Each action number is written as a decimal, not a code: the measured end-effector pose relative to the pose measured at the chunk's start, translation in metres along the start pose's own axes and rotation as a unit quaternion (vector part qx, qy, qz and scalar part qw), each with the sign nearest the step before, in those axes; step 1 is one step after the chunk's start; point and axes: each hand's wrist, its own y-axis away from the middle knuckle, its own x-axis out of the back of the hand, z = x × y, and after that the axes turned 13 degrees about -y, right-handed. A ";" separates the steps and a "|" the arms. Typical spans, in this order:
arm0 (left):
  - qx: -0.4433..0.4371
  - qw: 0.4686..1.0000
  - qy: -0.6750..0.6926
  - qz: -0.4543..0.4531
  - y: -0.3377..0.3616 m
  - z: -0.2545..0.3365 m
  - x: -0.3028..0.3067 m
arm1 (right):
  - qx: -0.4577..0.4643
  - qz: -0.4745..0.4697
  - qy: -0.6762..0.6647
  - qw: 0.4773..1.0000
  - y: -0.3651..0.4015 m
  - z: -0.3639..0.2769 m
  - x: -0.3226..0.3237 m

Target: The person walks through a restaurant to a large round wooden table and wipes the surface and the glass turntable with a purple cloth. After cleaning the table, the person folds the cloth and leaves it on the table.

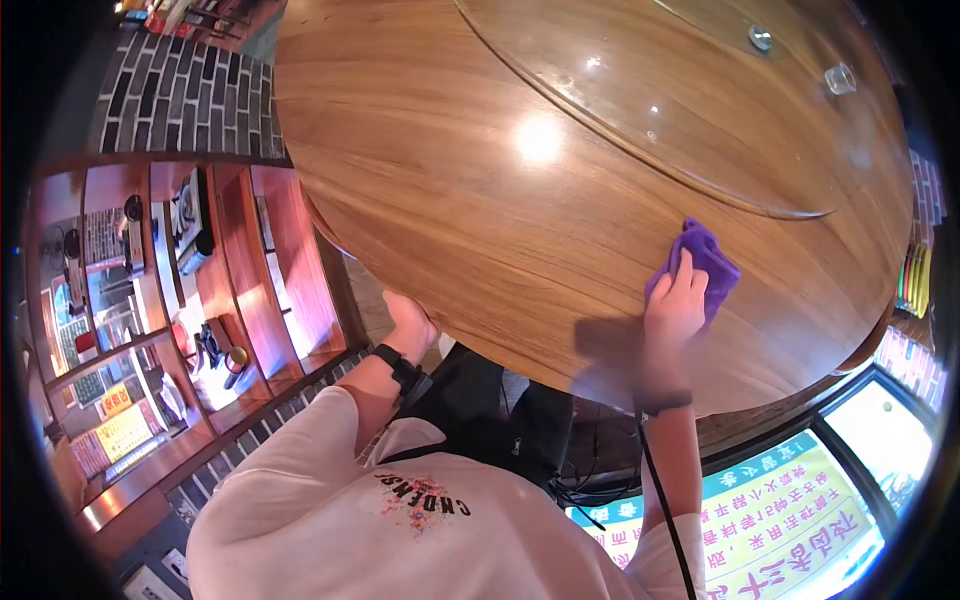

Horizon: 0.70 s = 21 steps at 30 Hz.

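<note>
Pale T-shirt (pixel 330 500) with black lettering and floral print, black wristbands (pixel 398 362), thin black cable (pixel 662 500)

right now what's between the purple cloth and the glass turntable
Just bare wooden tabletop, in the head view; the purple cloth under the right hand lies near the glass turntable.

Cloth (pixel 712 260) lies on table (pixel 420 150), beside turntable (pixel 680 90).

Ref right hand (pixel 675 310) on cloth (pixel 705 262). Bare tabletop (pixel 430 150) open 9–11 o'clock, wide sweep rm. Glass turntable (pixel 650 110) rim crosses at 12–1, close by; small cup (pixel 840 78) on it further at 1. Tabletop edge near at 6, drop beyond
</note>
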 end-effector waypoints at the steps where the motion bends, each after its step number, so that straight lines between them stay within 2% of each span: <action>1: -0.011 1.000 -0.004 0.007 -0.007 -0.004 0.005 | -0.017 0.006 0.031 0.999 -0.004 -0.003 -0.012; 2: -0.021 1.000 -0.009 0.011 -0.011 -0.007 0.008 | -0.037 0.015 0.064 0.997 -0.008 -0.007 -0.021; 3: -0.022 1.000 -0.013 0.011 -0.008 -0.006 0.004 | -0.092 -0.039 0.100 0.990 -0.014 -0.025 -0.031; 4: -0.023 1.000 -0.017 0.010 0.001 0.000 -0.002 | -0.081 -0.068 0.120 0.987 -0.015 -0.043 -0.045; 6: -0.022 0.999 -0.023 0.021 0.004 -0.002 -0.005 | 0.000 -0.108 0.123 0.986 -0.005 -0.098 -0.069; 7: -0.023 0.999 -0.025 0.032 0.000 -0.004 -0.002 | 0.084 -0.094 0.102 0.987 0.006 -0.119 -0.087; 8: -0.026 0.998 -0.029 0.041 -0.004 -0.004 0.001 | 0.117 -0.145 0.090 0.978 0.012 -0.156 -0.090; 9: -0.043 0.999 -0.024 0.021 -0.004 -0.002 0.002 | 0.139 -0.169 0.055 0.974 0.019 -0.184 -0.098; 11: -0.070 0.997 -0.013 -0.028 -0.001 -0.006 0.002 | 0.199 -0.159 0.010 0.967 0.039 -0.215 -0.129; 15: -0.008 1.000 -0.016 -0.014 -0.003 -0.002 0.006 | 0.230 -0.176 -0.064 0.955 0.029 -0.205 -0.126; 21: -0.006 0.999 -0.050 0.001 -0.005 -0.002 0.005 | 0.050 -0.123 0.043 0.990 -0.062 -0.117 -0.079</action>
